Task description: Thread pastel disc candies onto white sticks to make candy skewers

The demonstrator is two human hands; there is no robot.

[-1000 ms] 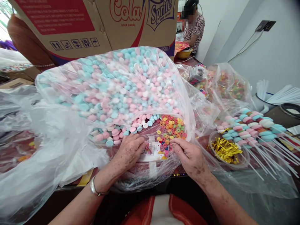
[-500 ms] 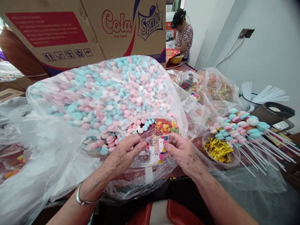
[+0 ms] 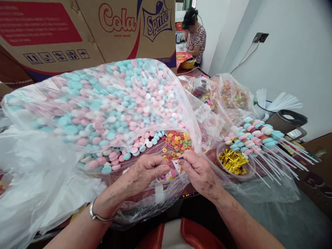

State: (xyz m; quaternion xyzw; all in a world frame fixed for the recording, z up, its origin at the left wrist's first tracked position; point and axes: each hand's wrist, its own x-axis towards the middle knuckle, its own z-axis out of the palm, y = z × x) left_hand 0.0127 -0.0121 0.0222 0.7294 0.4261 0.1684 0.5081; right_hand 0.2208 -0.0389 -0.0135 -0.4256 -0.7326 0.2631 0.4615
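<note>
My left hand (image 3: pixel 145 173) and my right hand (image 3: pixel 198 171) meet at the mouth of a big clear plastic bag (image 3: pixel 103 100) filled with pink, blue and white round candies. Both hands pinch a small colourful printed wrapper (image 3: pixel 177 165) between their fingertips. Just beyond the fingers lies a heap of small coloured ring candies (image 3: pixel 176 141) beside loose round candies (image 3: pixel 140 148). A silver bracelet (image 3: pixel 97 215) sits on my left wrist.
A clear tub of gold twist ties (image 3: pixel 233 162) stands to the right, with finished candy sticks (image 3: pixel 261 138) piled behind it. A cardboard box (image 3: pixel 85 31) rises behind the bag. More candy bags (image 3: pixel 233 93) and white sticks in a container (image 3: pixel 275 103) lie farther right. Another person (image 3: pixel 195 38) works at the back.
My hands have lifted the small wrapper off the bag's floor and brought their fingertips closer together on it. The view has shifted a little to the right.
</note>
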